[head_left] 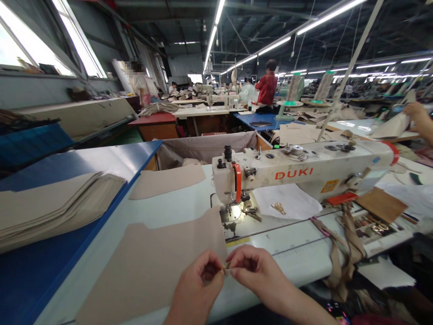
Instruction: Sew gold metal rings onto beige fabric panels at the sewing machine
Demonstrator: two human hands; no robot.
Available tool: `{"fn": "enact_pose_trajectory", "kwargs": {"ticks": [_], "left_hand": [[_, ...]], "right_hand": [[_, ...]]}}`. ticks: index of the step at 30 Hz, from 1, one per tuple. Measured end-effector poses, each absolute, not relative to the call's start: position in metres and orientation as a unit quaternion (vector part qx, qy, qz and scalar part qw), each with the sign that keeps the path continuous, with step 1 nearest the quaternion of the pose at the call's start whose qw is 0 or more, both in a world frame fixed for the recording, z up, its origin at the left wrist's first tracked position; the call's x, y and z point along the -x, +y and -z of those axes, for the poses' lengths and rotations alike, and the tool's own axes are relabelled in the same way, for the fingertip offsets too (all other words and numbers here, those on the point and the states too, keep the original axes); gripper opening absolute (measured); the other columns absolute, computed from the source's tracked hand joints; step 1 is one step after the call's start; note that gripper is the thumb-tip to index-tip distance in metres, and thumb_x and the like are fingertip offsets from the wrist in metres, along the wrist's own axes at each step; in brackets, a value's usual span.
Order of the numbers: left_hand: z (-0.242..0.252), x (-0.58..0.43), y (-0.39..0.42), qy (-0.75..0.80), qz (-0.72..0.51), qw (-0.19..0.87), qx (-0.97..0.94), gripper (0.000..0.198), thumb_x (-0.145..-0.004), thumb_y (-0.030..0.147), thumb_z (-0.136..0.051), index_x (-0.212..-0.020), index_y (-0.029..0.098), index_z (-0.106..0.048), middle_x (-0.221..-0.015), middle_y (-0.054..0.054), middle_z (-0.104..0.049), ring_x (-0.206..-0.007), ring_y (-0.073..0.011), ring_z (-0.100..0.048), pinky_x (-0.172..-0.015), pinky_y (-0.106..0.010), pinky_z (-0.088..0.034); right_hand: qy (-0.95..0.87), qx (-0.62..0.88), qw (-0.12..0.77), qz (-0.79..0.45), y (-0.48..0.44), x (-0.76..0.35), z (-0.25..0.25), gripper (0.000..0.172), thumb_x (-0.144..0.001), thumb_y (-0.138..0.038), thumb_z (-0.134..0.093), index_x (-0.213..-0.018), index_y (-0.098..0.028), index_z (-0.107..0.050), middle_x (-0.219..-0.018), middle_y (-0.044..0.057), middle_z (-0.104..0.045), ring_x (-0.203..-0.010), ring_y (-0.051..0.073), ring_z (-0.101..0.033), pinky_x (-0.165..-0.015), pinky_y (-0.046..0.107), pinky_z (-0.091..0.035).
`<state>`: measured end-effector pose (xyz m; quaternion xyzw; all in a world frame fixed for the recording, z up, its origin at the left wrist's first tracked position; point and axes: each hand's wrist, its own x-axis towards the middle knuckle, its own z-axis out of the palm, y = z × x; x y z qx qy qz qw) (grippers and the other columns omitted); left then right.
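Note:
My left hand point(199, 280) and my right hand point(252, 268) meet near the table's front edge, both pinching a tiny metal piece point(226, 269) between fingertips. It is too small to name for certain. Under and left of my hands lies a beige cut fabric panel point(149, 266) on the pale sewing table point(179, 205). Just behind stands a white DUKI sewing machine point(304, 174), its needle area point(233, 212) above the panel's far corner.
A thick stack of beige panels point(50, 207) rests on a blue table at the left. Another beige piece point(167, 180) lies further back. Beige straps point(341, 243) hang off the table edge at the right. Someone's hand point(417, 115) holds fabric far right; other workers stand in the background.

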<state>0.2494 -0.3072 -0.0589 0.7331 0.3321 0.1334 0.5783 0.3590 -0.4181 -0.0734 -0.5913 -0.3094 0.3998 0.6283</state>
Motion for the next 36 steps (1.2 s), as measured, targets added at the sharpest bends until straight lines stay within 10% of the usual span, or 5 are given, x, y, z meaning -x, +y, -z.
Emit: {"fn": "enact_pose_trajectory", "kwargs": {"ticks": [19,36], "left_hand": [[0.06,-0.252,-0.301,0.287,-0.068,0.674,-0.677,0.027,-0.061,0.043,-0.069,-0.074,0.02,-0.071,-0.079,-0.004,-0.074,-0.083,-0.0244,-0.066,-0.082,-0.032,-0.05],[0.059,-0.247,-0.302,0.24,-0.104,0.559,-0.787,0.024,-0.078,0.038,-0.058,-0.087,0.023,-0.074,-0.082,-0.002,-0.074,-0.078,-0.021,-0.067,-0.073,-0.023,-0.051]], "right_hand": [[-0.366,0.661,0.621,-0.207,-0.414,-0.353,0.073,0.012,-0.066,-0.007,-0.056,-0.062,-0.018,-0.058,-0.072,0.001,-0.065,-0.064,0.011,-0.06,-0.057,0.019,-0.045],[-0.391,0.683,0.58,-0.21,-0.417,-0.358,0.066,0.012,-0.067,-0.008,-0.057,-0.063,-0.017,-0.064,-0.07,0.002,-0.067,-0.062,0.012,-0.058,-0.058,0.021,-0.044]]}}
